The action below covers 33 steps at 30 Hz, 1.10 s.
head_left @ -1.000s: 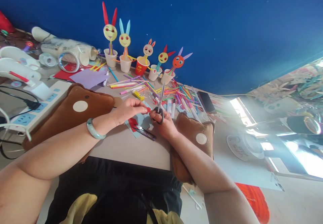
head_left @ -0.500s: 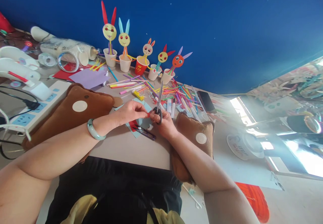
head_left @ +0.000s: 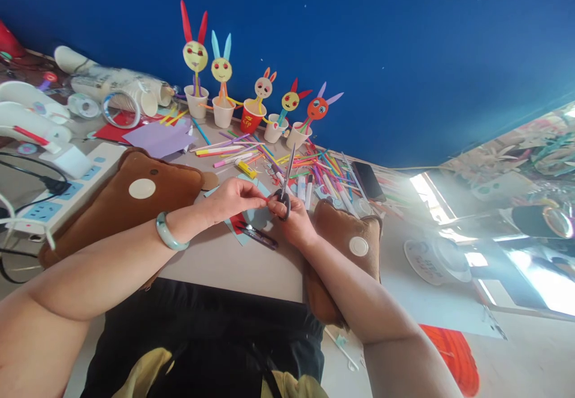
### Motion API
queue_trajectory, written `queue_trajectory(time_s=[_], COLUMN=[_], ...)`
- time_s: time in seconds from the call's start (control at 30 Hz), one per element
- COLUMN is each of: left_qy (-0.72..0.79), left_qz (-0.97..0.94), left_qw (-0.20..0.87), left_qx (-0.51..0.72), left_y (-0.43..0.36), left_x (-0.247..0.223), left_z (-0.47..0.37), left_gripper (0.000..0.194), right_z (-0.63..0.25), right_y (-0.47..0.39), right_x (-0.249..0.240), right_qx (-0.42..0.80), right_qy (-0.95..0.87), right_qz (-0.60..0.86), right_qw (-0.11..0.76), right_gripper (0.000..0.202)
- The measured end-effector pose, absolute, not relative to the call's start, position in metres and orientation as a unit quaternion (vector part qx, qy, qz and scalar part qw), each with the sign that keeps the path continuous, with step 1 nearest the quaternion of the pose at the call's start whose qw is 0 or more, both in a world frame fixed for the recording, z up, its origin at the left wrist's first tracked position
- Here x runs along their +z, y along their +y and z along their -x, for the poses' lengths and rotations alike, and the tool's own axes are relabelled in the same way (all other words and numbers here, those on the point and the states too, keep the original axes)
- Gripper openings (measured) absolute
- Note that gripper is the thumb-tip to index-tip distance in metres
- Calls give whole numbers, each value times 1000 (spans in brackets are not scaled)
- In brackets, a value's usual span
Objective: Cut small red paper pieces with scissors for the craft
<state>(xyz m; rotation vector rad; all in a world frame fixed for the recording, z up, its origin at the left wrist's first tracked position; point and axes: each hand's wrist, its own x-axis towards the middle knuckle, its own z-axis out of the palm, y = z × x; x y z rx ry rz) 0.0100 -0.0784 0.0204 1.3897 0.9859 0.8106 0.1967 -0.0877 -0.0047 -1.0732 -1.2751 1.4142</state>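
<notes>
My left hand (head_left: 233, 200), with a pale green bangle (head_left: 169, 232) on its wrist, pinches a small red piece (head_left: 266, 201), probably paper, against the fingertips of my right hand (head_left: 294, 219). Scissors (head_left: 288, 173) are held in my right hand, their blades pointing up and away from me and their dark handles at my thumb and fingers. Most of the red piece is hidden by the fingers. Under my hands on the table lie light blue paper (head_left: 240, 236), a red scrap, and a black stapler-like tool (head_left: 258, 235) whose kind I cannot make out.
Brown cushions (head_left: 171, 176) lie beside both forearms. Rabbit-faced figures in cups (head_left: 223, 112) line the blue wall. Several coloured sticks and markers (head_left: 229, 158) spread in front of them, with a phone (head_left: 368, 181) at the right. A power strip (head_left: 67, 191) with cables stands left.
The scissors have tilted slightly to the right. My left fingertips have moved a little right, closer against the right hand, and less of the red piece shows.
</notes>
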Motion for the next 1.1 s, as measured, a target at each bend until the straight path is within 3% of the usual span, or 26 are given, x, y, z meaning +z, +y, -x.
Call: queue_trajectory(time_s=[0.23,0.53,1.1], left_qy=[428,432,398], left_qz=[-564,-536,-518], left_qw=[602,587,587], left_qx=[368,426,477], left_y=[-80,-77,-75], left_x=[27,40,39], left_z=[-10,-2,4], left_gripper=[16,14,10], right_z=[-196,-196,-202], right_y=[-90,-98,-96], right_x=[-5,13,9], right_qx=[554,516,535], right_qy=[-545,-669,-705], right_qz=[445,390,358], right_qw=[445,365,297], right_gripper=[27,48,53])
